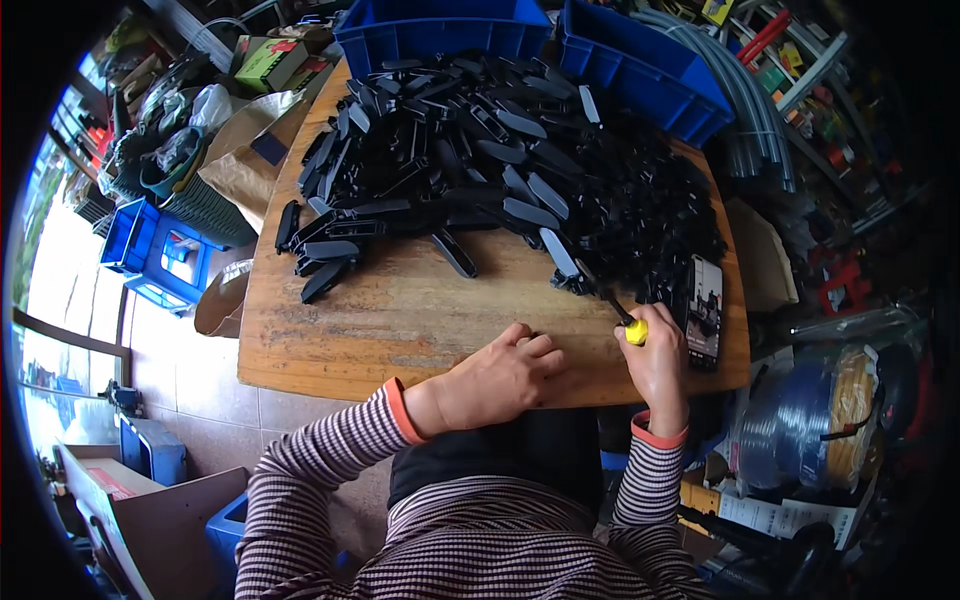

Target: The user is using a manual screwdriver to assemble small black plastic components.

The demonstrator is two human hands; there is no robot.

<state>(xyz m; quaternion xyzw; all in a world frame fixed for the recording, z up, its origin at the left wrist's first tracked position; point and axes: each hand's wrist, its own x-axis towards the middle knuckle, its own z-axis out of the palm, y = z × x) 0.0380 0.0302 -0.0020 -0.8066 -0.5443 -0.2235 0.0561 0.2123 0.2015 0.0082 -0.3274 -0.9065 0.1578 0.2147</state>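
My right hand [655, 358] is closed round a yellow-handled screwdriver [636, 331]. Its dark shaft points up and left, toward the edge of a large heap of black plastic parts [450, 130]. Near the table's front edge, my left hand [505, 375] rests with its fingers curled under; whatever they hold, if anything, is hidden. Several long, rounded grey-black pieces lie at the heap's near side, one of them a slim dark part [454, 254] slightly apart from the others. A grey-faced part [558, 252] lies just beyond the screwdriver's shaft.
The wooden table [380, 320] carries the heap across its far half. A phone with a lit screen [704, 310] lies by my right hand. Two blue bins [450, 35] [650, 80] stand at the back. Brown paper bags and coiled tubing [740, 110] flank the table.
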